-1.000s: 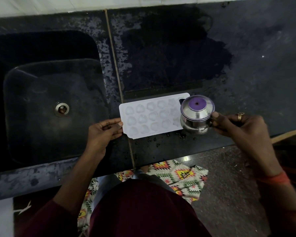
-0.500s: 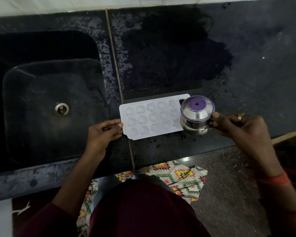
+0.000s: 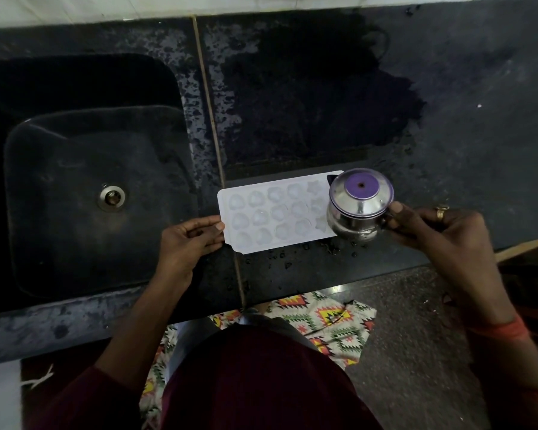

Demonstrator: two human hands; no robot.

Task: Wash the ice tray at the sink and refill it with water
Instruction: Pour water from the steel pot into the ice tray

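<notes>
Though hardly moved since a second ago, keeps ice tray (image 3: 271,214) flat on counter (image 3: 479,144) at 3 o'clock of sink (image 3: 75,218), left hand (image 3: 187,243) pinching its 9 o'clock edge, right hand (image 3: 438,234) gripping steel jug (image 3: 354,212) by the handle over its 3 o'clock end; suggests refill pour under way, unfinished.

The lidded steel jug (image 3: 359,206) you are holding is covering the right end of the ice tray (image 3: 274,212) and hiding the cavities beneath it, while your right hand (image 3: 441,234) is hiding the jug's handle. The dim light is making it impossible to tell whether water is leaving the spout or how full the cavities are. The sink (image 3: 75,197) is running off the left edge, and your body is covering part of the patterned cloth (image 3: 330,321).
</notes>
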